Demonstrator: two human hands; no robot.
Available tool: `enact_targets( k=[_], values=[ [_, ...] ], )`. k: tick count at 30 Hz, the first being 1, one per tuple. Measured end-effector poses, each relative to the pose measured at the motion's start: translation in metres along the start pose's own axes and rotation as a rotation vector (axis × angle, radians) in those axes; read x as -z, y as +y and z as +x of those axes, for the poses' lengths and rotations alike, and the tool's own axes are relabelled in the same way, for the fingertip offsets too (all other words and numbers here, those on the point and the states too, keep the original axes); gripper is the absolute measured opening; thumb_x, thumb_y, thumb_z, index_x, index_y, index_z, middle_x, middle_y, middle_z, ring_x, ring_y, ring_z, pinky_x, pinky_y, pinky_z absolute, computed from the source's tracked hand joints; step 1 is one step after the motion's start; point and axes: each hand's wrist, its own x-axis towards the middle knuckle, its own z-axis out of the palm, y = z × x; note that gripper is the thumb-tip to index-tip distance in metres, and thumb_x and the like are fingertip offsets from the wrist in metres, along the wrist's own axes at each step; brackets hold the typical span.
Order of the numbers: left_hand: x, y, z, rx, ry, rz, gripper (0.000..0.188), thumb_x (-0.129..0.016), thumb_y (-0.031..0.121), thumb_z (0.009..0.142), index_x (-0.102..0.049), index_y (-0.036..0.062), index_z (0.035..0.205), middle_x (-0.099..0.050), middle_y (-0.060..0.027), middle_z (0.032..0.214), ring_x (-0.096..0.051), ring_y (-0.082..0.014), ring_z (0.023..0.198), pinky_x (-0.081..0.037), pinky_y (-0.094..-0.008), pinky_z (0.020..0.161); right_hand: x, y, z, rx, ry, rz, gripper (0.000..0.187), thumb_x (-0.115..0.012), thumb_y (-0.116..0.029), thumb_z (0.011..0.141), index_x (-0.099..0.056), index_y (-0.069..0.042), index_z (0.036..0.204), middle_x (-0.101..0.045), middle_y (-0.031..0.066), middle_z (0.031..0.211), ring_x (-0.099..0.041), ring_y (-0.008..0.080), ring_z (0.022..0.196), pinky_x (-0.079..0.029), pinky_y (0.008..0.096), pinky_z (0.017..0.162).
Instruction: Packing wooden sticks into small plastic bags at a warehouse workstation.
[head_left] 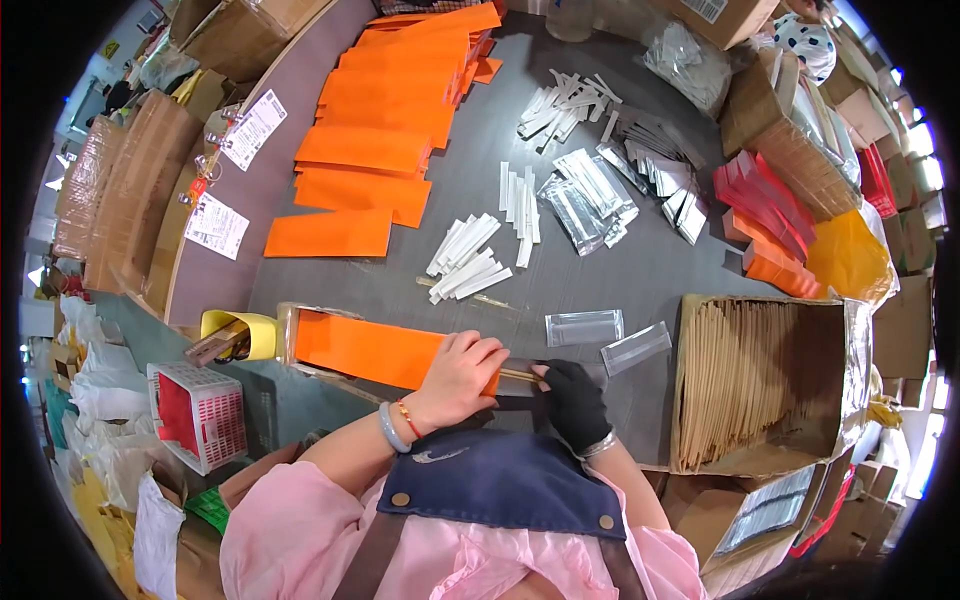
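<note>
My bare left hand (458,382) is pressed over the right end of an orange paper sleeve (370,350), its fingers closed on that end. The sleeve lies in a long open cardboard tray (291,335) at the table's near edge. In a black fingerless glove, my right hand (576,405) pinches thin wooden chopsticks (519,375) between thumb and fingers. Their left ends reach the sleeve's mouth beside my left hand; whether they are inside it is hidden. Two clear plastic packets, one flat (584,328) and one slanted (636,349), lie just beyond my right hand.
Orange sleeves (365,148) overlap in a long row at the far left. White paper strips (465,258) and silvery packets (588,200) lie mid-table. A carton of chopsticks (750,380) stands at right, red sleeves (765,205) behind it. A yellow cup (255,335) stands at left.
</note>
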Motion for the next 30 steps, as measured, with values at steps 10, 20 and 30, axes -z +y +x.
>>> enact_targets(
  k=[10,20,30],
  values=[
    [0.002,-0.005,-0.004,0.009,0.001,0.034,0.075,-0.086,0.023,0.058,-0.057,0.0043,0.125,-0.054,-0.008,0.123,-0.046,-0.0296,0.115,-0.037,-0.0426,0.1,0.02,0.029,-0.02,-0.292,0.146,0.0,0.015,-0.075,-0.012,0.078,-0.066,-0.007,0.089,-0.068,0.0094,0.089,-0.065,0.0277,0.082,-0.052,0.0368,0.074],
    [-0.003,-0.007,0.003,-0.039,0.039,0.026,0.064,-0.081,0.02,0.062,-0.06,0.0105,0.123,-0.055,-0.0096,0.119,-0.048,-0.0295,0.113,-0.039,-0.0421,0.097,-0.029,-0.024,0.017,-0.334,-0.01,0.601,0.028,-0.075,-0.014,0.078,-0.059,-0.006,0.1,-0.065,0.0098,0.098,-0.065,0.0265,0.082,-0.052,0.0366,0.072],
    [0.081,-0.062,0.019,-0.145,-0.096,0.162,0.007,-0.064,0.011,0.071,-0.064,0.0095,0.077,-0.056,-0.0104,0.1,-0.052,-0.0299,0.099,-0.043,-0.0451,0.081,0.048,-0.017,0.006,-0.259,-0.249,-0.417,0.063,-0.084,-0.038,0.06,-0.06,-0.011,0.112,-0.063,0.0078,0.1,-0.06,0.0302,0.097,-0.041,0.0443,0.086]
  ],
)
